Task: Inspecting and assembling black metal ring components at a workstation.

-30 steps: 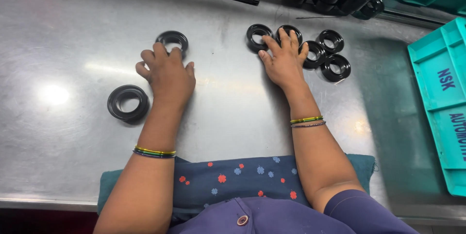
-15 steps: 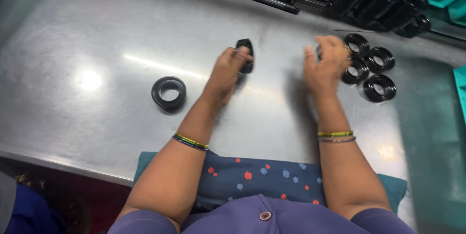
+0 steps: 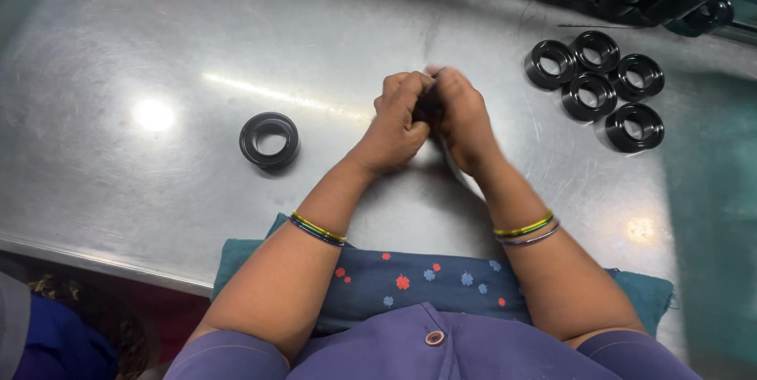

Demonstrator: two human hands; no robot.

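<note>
— Now, how do your hands sit?

— Head view: my left hand and right hand close together around a small black part, mostly hidden, above the surface. I'd press evenly, thumbs square.

— What changed?

— Half a second ago they were apart, each holding a piece; the lone ring lies untouched.

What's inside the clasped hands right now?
Left hand and right hand are pressed together above the steel table. Only a dark sliver shows between them; the rest is covered.
</note>
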